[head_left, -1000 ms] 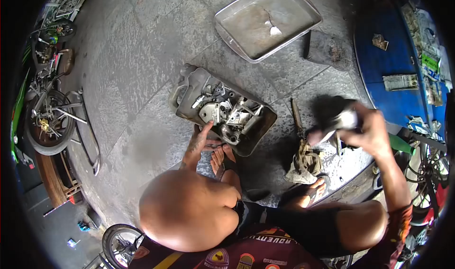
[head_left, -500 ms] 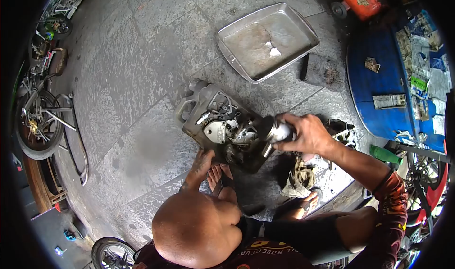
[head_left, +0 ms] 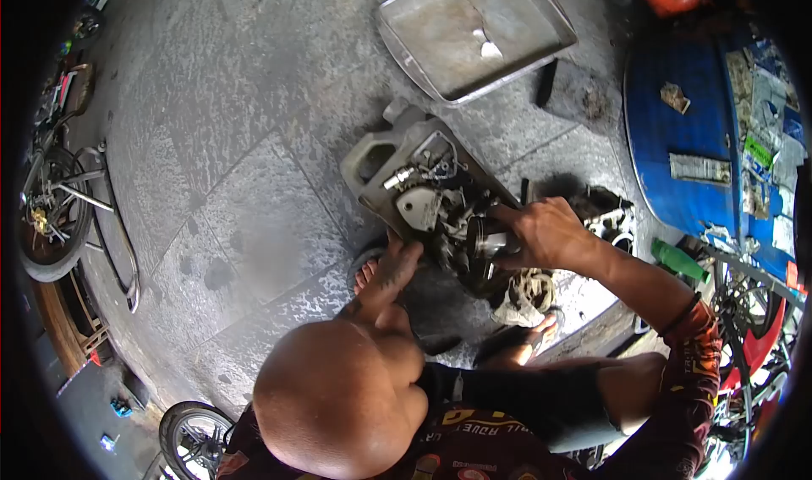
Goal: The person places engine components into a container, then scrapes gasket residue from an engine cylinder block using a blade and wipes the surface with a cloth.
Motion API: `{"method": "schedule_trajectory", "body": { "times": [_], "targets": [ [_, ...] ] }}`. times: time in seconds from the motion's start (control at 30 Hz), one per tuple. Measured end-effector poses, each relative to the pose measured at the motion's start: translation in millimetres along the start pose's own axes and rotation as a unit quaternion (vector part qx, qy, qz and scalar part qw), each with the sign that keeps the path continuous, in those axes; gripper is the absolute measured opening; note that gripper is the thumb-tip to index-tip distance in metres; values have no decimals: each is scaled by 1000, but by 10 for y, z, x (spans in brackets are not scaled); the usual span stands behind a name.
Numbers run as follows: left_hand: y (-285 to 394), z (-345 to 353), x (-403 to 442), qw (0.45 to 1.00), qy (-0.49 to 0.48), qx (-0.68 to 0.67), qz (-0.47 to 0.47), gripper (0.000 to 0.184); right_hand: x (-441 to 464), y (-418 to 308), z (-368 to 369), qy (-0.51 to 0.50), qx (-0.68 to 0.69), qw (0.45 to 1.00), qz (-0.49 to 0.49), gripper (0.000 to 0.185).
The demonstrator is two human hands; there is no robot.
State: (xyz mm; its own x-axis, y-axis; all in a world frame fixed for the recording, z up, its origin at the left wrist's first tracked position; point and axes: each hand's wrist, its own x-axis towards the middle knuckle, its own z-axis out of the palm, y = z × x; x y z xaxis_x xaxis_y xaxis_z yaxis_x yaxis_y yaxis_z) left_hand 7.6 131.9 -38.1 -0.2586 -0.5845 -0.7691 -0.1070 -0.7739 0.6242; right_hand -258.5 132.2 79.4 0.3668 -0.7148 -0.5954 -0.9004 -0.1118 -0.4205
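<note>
The right hand has its fingers closed around a metal cylinder, over the lower-right part of a cut-open jug. The jug's long axis runs upper left to lower right; the cylinder's tilt is unclear. The left hand meets the jug's near side, fingertips hidden, grip indeterminable. Floor: grey, stained tile.

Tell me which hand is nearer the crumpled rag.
Right. The right hand, holding a round metal part, is just beyond the rag; the left hand is farther off, to the rag's left, beside the container.
</note>
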Motion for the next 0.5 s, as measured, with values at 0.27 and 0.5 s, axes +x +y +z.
{"method": "schedule_trajectory", "body": {
  "times": [0.27,0.5],
  "targets": [
    [-2,18,159,999,-16,46,-23,53,2,74,336,-38,-67,996,46,69],
    [260,-98,224,965,-31,231,-118,57,-171,291,574,91,-63,993,-45,65]
  ]
}}
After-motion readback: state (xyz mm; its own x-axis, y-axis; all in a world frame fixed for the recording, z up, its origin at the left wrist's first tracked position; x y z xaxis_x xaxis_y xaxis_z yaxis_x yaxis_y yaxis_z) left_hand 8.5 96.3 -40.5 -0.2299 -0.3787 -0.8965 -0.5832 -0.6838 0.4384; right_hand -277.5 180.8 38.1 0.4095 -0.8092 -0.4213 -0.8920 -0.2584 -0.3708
